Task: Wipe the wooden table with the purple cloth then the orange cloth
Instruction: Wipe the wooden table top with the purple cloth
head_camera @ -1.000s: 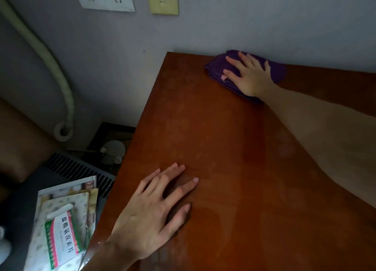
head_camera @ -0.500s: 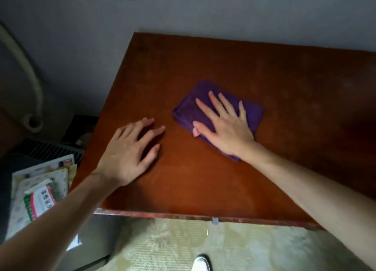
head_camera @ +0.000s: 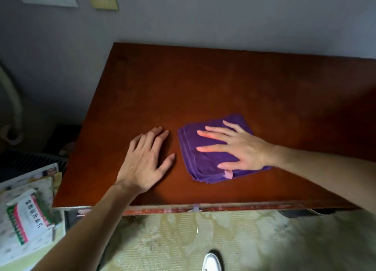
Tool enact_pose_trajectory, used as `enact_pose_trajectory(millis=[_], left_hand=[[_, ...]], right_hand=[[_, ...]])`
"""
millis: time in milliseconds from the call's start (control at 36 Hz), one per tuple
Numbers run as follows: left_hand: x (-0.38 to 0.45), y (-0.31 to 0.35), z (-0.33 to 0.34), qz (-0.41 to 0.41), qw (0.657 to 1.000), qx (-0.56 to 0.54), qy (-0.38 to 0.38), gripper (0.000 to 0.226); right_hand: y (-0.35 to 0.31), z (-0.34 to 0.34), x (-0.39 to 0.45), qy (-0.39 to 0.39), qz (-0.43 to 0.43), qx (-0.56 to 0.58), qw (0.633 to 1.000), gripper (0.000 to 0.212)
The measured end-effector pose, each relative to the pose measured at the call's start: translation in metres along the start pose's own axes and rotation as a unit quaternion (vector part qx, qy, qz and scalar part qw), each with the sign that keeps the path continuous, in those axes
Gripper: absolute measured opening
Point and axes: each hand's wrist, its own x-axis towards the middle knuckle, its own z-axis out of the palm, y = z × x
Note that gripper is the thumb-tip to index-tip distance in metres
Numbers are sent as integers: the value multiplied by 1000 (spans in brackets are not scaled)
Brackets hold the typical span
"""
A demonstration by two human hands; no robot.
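Observation:
The folded purple cloth point(head_camera: 203, 159) lies on the reddish-brown wooden table point(head_camera: 223, 83), near its front edge. My right hand point(head_camera: 238, 146) presses flat on the cloth with fingers straight and spread, pointing left. My left hand point(head_camera: 146, 161) rests flat on the bare wood just left of the cloth, fingers straight, a small gap between it and the cloth. No orange cloth is in view.
A grey wall point(head_camera: 223, 16) runs along the table's back edge. To the left, below the table, lie papers and a green-and-white box point(head_camera: 28, 220). A pale hose point(head_camera: 12, 108) hangs on the left wall. Patterned floor and a white shoe point(head_camera: 211, 262) lie in front.
My right hand has drawn the purple cloth from the far back of the table toward the front edge. My left hand stayed flat on the wood. The camera has tilted down.

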Motion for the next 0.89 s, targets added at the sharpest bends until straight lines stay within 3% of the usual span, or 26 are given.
enact_pose_trajectory(millis=[250, 417, 556, 694, 889], left_hand=[[5, 1, -2, 40, 997, 25, -69, 61], [6, -1, -3, 35, 995, 19, -87, 61], [6, -2, -1, 39, 996, 20, -83, 63], [9, 1, -2, 34, 996, 19, -74, 63], [7, 2, -1, 21, 997, 30, -73, 61]], right_hand=[[122, -19, 59, 21, -2, -32, 999, 62], [191, -32, 110, 47, 124, 12, 991, 66], [241, -46, 149, 60, 180, 40, 981, 68], [265, -49, 172, 105, 269, 69, 955, 58], [248, -46, 171, 106, 359, 106, 921, 70]])
